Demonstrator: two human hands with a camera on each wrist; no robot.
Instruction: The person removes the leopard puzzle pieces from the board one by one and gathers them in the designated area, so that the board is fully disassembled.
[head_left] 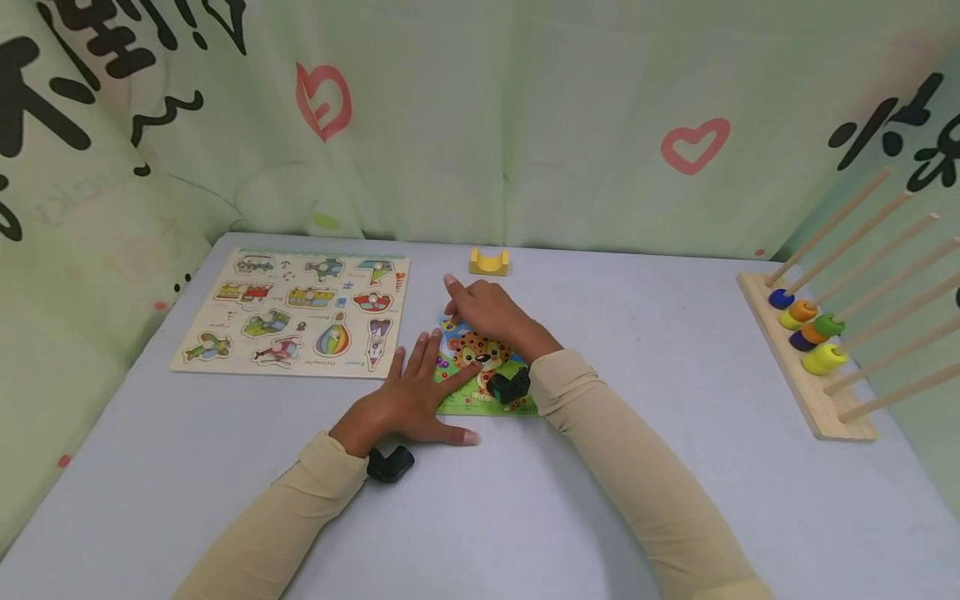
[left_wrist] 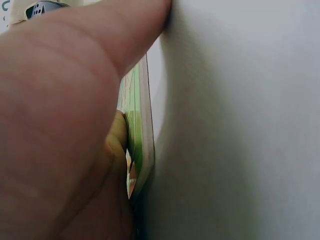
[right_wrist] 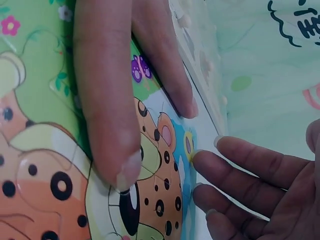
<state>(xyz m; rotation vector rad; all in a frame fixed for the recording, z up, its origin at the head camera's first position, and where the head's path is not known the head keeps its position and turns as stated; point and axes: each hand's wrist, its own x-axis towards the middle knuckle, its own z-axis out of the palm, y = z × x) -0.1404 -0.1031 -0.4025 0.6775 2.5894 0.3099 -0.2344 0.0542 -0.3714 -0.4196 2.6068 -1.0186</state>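
Observation:
A leopard jigsaw puzzle [head_left: 468, 407] with a green and blue background lies flat on the table, partly covered by both hands. My left hand [head_left: 408, 406] rests on its left side, fingers spread and the thumb out below the lower edge. The right wrist view shows left fingers [right_wrist: 107, 100] pressing on the leopard's face. Over the far edge is my right hand [head_left: 491, 312], with loosely bent fingers and nothing gripped. Its fingertips [right_wrist: 200, 157] are right at the puzzle's blue edge. Seen from the left wrist, the puzzle's edge [left_wrist: 145, 105] shows behind the thumb.
A vehicle peg puzzle board [head_left: 243, 367] lies at the left, close beside the left fingertips. Beyond the right hand sits a yellow arch block [head_left: 489, 265]. A wooden peg stand [head_left: 855, 429] with several coloured rings is at the right edge. Printed curtains [head_left: 577, 167] hang behind.

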